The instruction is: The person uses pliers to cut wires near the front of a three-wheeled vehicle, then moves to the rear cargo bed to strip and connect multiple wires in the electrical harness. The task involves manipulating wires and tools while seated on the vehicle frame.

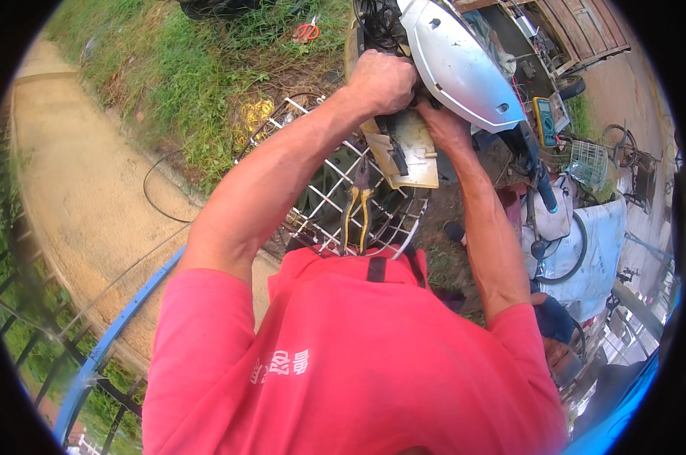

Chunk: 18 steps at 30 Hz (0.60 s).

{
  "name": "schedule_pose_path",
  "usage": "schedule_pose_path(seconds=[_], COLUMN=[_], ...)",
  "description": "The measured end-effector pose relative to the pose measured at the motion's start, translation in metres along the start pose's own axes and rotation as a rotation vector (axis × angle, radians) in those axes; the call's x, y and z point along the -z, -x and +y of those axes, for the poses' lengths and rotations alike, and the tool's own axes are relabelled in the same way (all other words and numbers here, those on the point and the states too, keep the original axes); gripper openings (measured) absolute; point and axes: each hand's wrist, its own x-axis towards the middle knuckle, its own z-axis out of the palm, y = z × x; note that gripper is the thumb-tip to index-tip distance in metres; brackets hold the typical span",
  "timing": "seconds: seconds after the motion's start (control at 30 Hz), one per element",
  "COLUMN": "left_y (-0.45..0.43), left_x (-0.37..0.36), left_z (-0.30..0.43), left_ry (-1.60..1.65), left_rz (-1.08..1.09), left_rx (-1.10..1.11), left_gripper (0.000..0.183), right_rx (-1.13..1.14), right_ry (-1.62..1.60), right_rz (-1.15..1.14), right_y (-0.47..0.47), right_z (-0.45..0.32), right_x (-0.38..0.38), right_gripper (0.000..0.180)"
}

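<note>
My left hand point(384, 82) is curled into a fist against the opened front of what looks like a scooter, beside its silver plastic cover point(462, 62). Any object inside the fist is hidden. My right hand point(446, 126) reaches under the cover's lower edge, fingertips out of sight close to the left hand. Black cables point(380, 25) bunch above the left hand. Below both hands, a yellowed plastic panel point(414, 162) carries a black strip. Pliers with yellow-and-black handles point(356, 219) lie on a white wire basket point(326, 196) between me and the panel.
A handlebar grip point(545, 187) juts out at right, below a multimeter point(545, 121). Red-handled scissors point(308, 30) and yellow wire point(258, 116) lie on the grass. Another person point(556, 335) is near my right elbow. A blue rail point(121, 324) runs along the left.
</note>
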Motion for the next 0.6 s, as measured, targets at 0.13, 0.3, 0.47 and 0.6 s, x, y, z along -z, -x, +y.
schedule_pose_path(seconds=[0.13,0.3,0.47,0.6], left_y=[-0.003,-0.007,-0.005,0.001], left_x=[-0.007,-0.007,-0.010,-0.002], left_z=[-0.001,0.005,-0.001,-0.010], left_ry=[0.033,0.033,0.064,0.104], left_rz=[0.058,0.032,0.036,-0.011], left_rx=[0.000,0.031,-0.015,-0.106], left_gripper=[0.029,0.031,0.025,0.026], right_rx=[-0.031,-0.081,-0.173,-0.125], right_ry=[0.035,0.034,0.039,-0.242], right_rz=[0.050,0.091,0.010,0.005], right_y=[0.001,0.001,-0.002,0.001], right_z=[0.001,-0.002,-0.009,-0.013], right_x=[-0.006,-0.011,-0.006,-0.002], right_gripper=[0.046,0.052,0.049,0.046])
